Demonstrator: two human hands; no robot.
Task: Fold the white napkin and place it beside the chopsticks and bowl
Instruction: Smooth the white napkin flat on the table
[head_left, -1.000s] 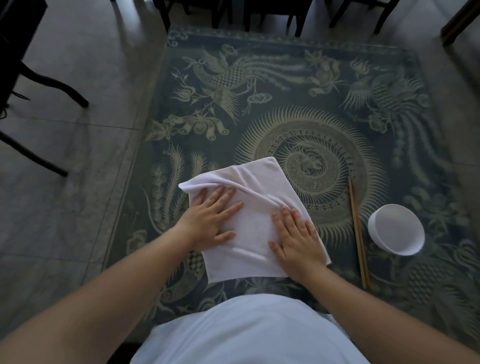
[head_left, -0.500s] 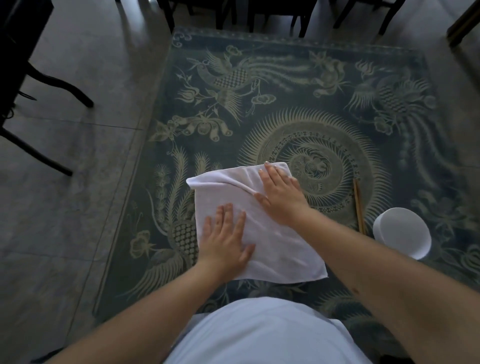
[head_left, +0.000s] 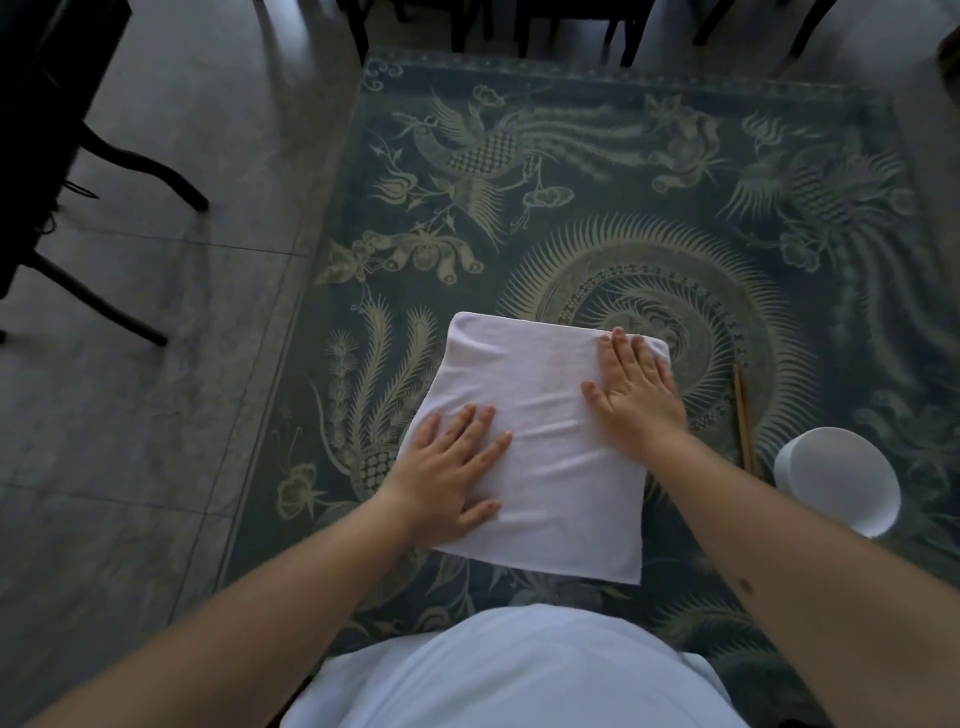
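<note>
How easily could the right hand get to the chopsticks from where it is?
Probably easily: the right hand lies flat on the napkin, and the chopsticks sit just to its right on the cloth with nothing between.

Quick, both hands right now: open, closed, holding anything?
Left hand: open, flat on the near left part of the white napkin, gripping nothing.
Right hand: open, palm down on the napkin's far right corner, gripping nothing.
</note>
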